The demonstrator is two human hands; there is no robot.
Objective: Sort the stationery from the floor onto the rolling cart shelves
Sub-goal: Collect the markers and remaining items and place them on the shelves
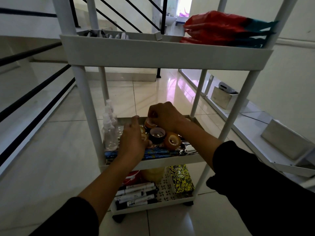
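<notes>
A white rolling cart (163,57) stands in front of me. Both my hands reach into its middle shelf (170,163). My right hand (164,116) pinches a small amber tape roll (150,123) held above the others. My left hand (133,140) lies over more small tape rolls (143,133), fingers loosely spread on them. A black tape roll (157,134) and an amber tape roll (173,140) stand beside it. Blue pens (158,155) lie along the shelf's front edge.
Clear spray bottles (110,128) stand at the shelf's left end and metal clips (186,149) at its right. The bottom shelf holds markers (136,193) and a yellow-black box (181,178). Red packets (219,28) lie on the top shelf. A stair railing (34,94) runs at left.
</notes>
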